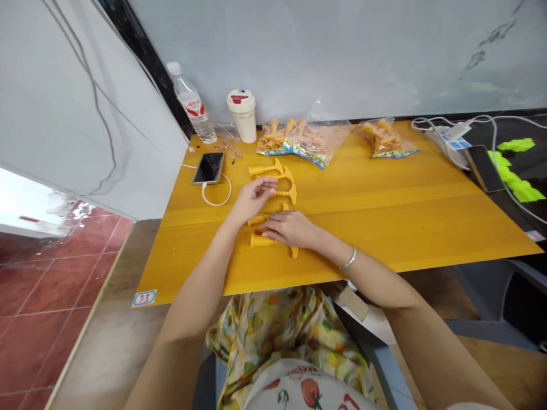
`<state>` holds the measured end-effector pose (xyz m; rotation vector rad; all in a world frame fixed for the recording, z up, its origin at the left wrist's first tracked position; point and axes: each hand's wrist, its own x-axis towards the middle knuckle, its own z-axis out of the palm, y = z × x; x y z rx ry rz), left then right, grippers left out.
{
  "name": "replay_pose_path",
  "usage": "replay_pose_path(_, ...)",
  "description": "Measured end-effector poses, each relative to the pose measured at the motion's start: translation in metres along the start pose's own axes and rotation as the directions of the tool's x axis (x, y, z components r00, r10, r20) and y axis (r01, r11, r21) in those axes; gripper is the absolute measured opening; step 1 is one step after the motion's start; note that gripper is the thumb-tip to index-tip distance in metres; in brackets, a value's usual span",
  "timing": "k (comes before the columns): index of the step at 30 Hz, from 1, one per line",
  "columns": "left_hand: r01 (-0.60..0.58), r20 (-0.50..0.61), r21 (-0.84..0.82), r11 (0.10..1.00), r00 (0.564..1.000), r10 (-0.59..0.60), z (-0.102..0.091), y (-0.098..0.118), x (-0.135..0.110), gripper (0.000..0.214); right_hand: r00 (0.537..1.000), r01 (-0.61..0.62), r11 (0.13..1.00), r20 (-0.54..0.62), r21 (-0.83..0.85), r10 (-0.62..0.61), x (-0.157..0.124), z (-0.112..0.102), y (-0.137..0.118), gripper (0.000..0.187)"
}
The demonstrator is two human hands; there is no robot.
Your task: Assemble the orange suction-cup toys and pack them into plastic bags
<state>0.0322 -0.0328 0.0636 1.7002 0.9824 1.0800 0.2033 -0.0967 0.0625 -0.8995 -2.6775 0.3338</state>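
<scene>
Several yellow T-shaped plastic parts (280, 181) lie in a row on the yellow wooden table (384, 205). My left hand (253, 199) hovers over the middle of the row, fingers stretched toward one part and touching it lightly. My right hand (290, 228) lies flat, palm down, on the nearest yellow part (261, 241), its fingers pressing it to the table. A silver bracelet sits on my right wrist.
Three clear bags of the same yellow parts (314, 139) lie at the back. A water bottle (191, 102), a white cup (243, 115) and a charging phone (208, 168) stand at the back left. A power strip (448, 142), another phone and green pieces (517, 176) are at the right.
</scene>
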Motion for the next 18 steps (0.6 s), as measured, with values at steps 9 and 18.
replay_pose_path(9, 0.024, -0.505, -0.03, 0.999, 0.862, -0.036, -0.023, -0.026, 0.009, 0.028, 0.979, -0.202, 0.978, 0.01, -0.058, 0.203, -0.003, -0.013, 0.026, 0.036)
replay_pose_path(18, 0.112, -0.495, -0.084, 0.99, 0.858, -0.139, -0.003, -0.031, 0.012, 0.026, 0.914, -0.381, 0.898, 0.059, -0.22, 0.402, -0.003, -0.023, 0.038, 0.041)
